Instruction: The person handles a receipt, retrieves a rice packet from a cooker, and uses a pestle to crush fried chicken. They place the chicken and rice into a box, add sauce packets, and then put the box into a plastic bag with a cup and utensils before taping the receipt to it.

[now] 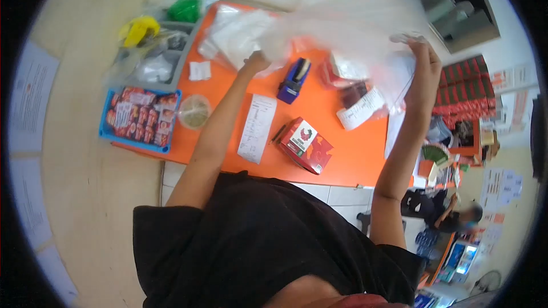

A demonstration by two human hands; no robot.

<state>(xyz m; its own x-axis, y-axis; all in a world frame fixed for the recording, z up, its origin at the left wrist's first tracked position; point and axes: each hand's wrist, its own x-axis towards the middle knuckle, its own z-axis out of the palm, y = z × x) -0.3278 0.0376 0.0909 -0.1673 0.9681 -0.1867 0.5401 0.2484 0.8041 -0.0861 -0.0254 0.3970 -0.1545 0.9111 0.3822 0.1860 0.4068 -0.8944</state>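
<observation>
A large clear plastic bag (354, 20), smeared by motion, stretches between my hands above the far side of the orange table. My left hand (258, 61) is closed on its left end, beside a pile of folded clear bags (234, 34). My right hand (423, 48) grips the bag's other end, raised at the right. Below the bag lie a blue tape dispenser (293, 82) and wrapped packages (348, 71), partly veiled by plastic, with a paper slip (361, 108) on them. Nearer me are a long receipt (257, 128) and a red and white box (305, 145).
A lidded cup (194, 112) and a blue basket (104, 122) of red packets stand at the left, near a grey bin (178, 74). Red boxes (465, 91) are stacked at the right. Another person (451, 217) sits in the background.
</observation>
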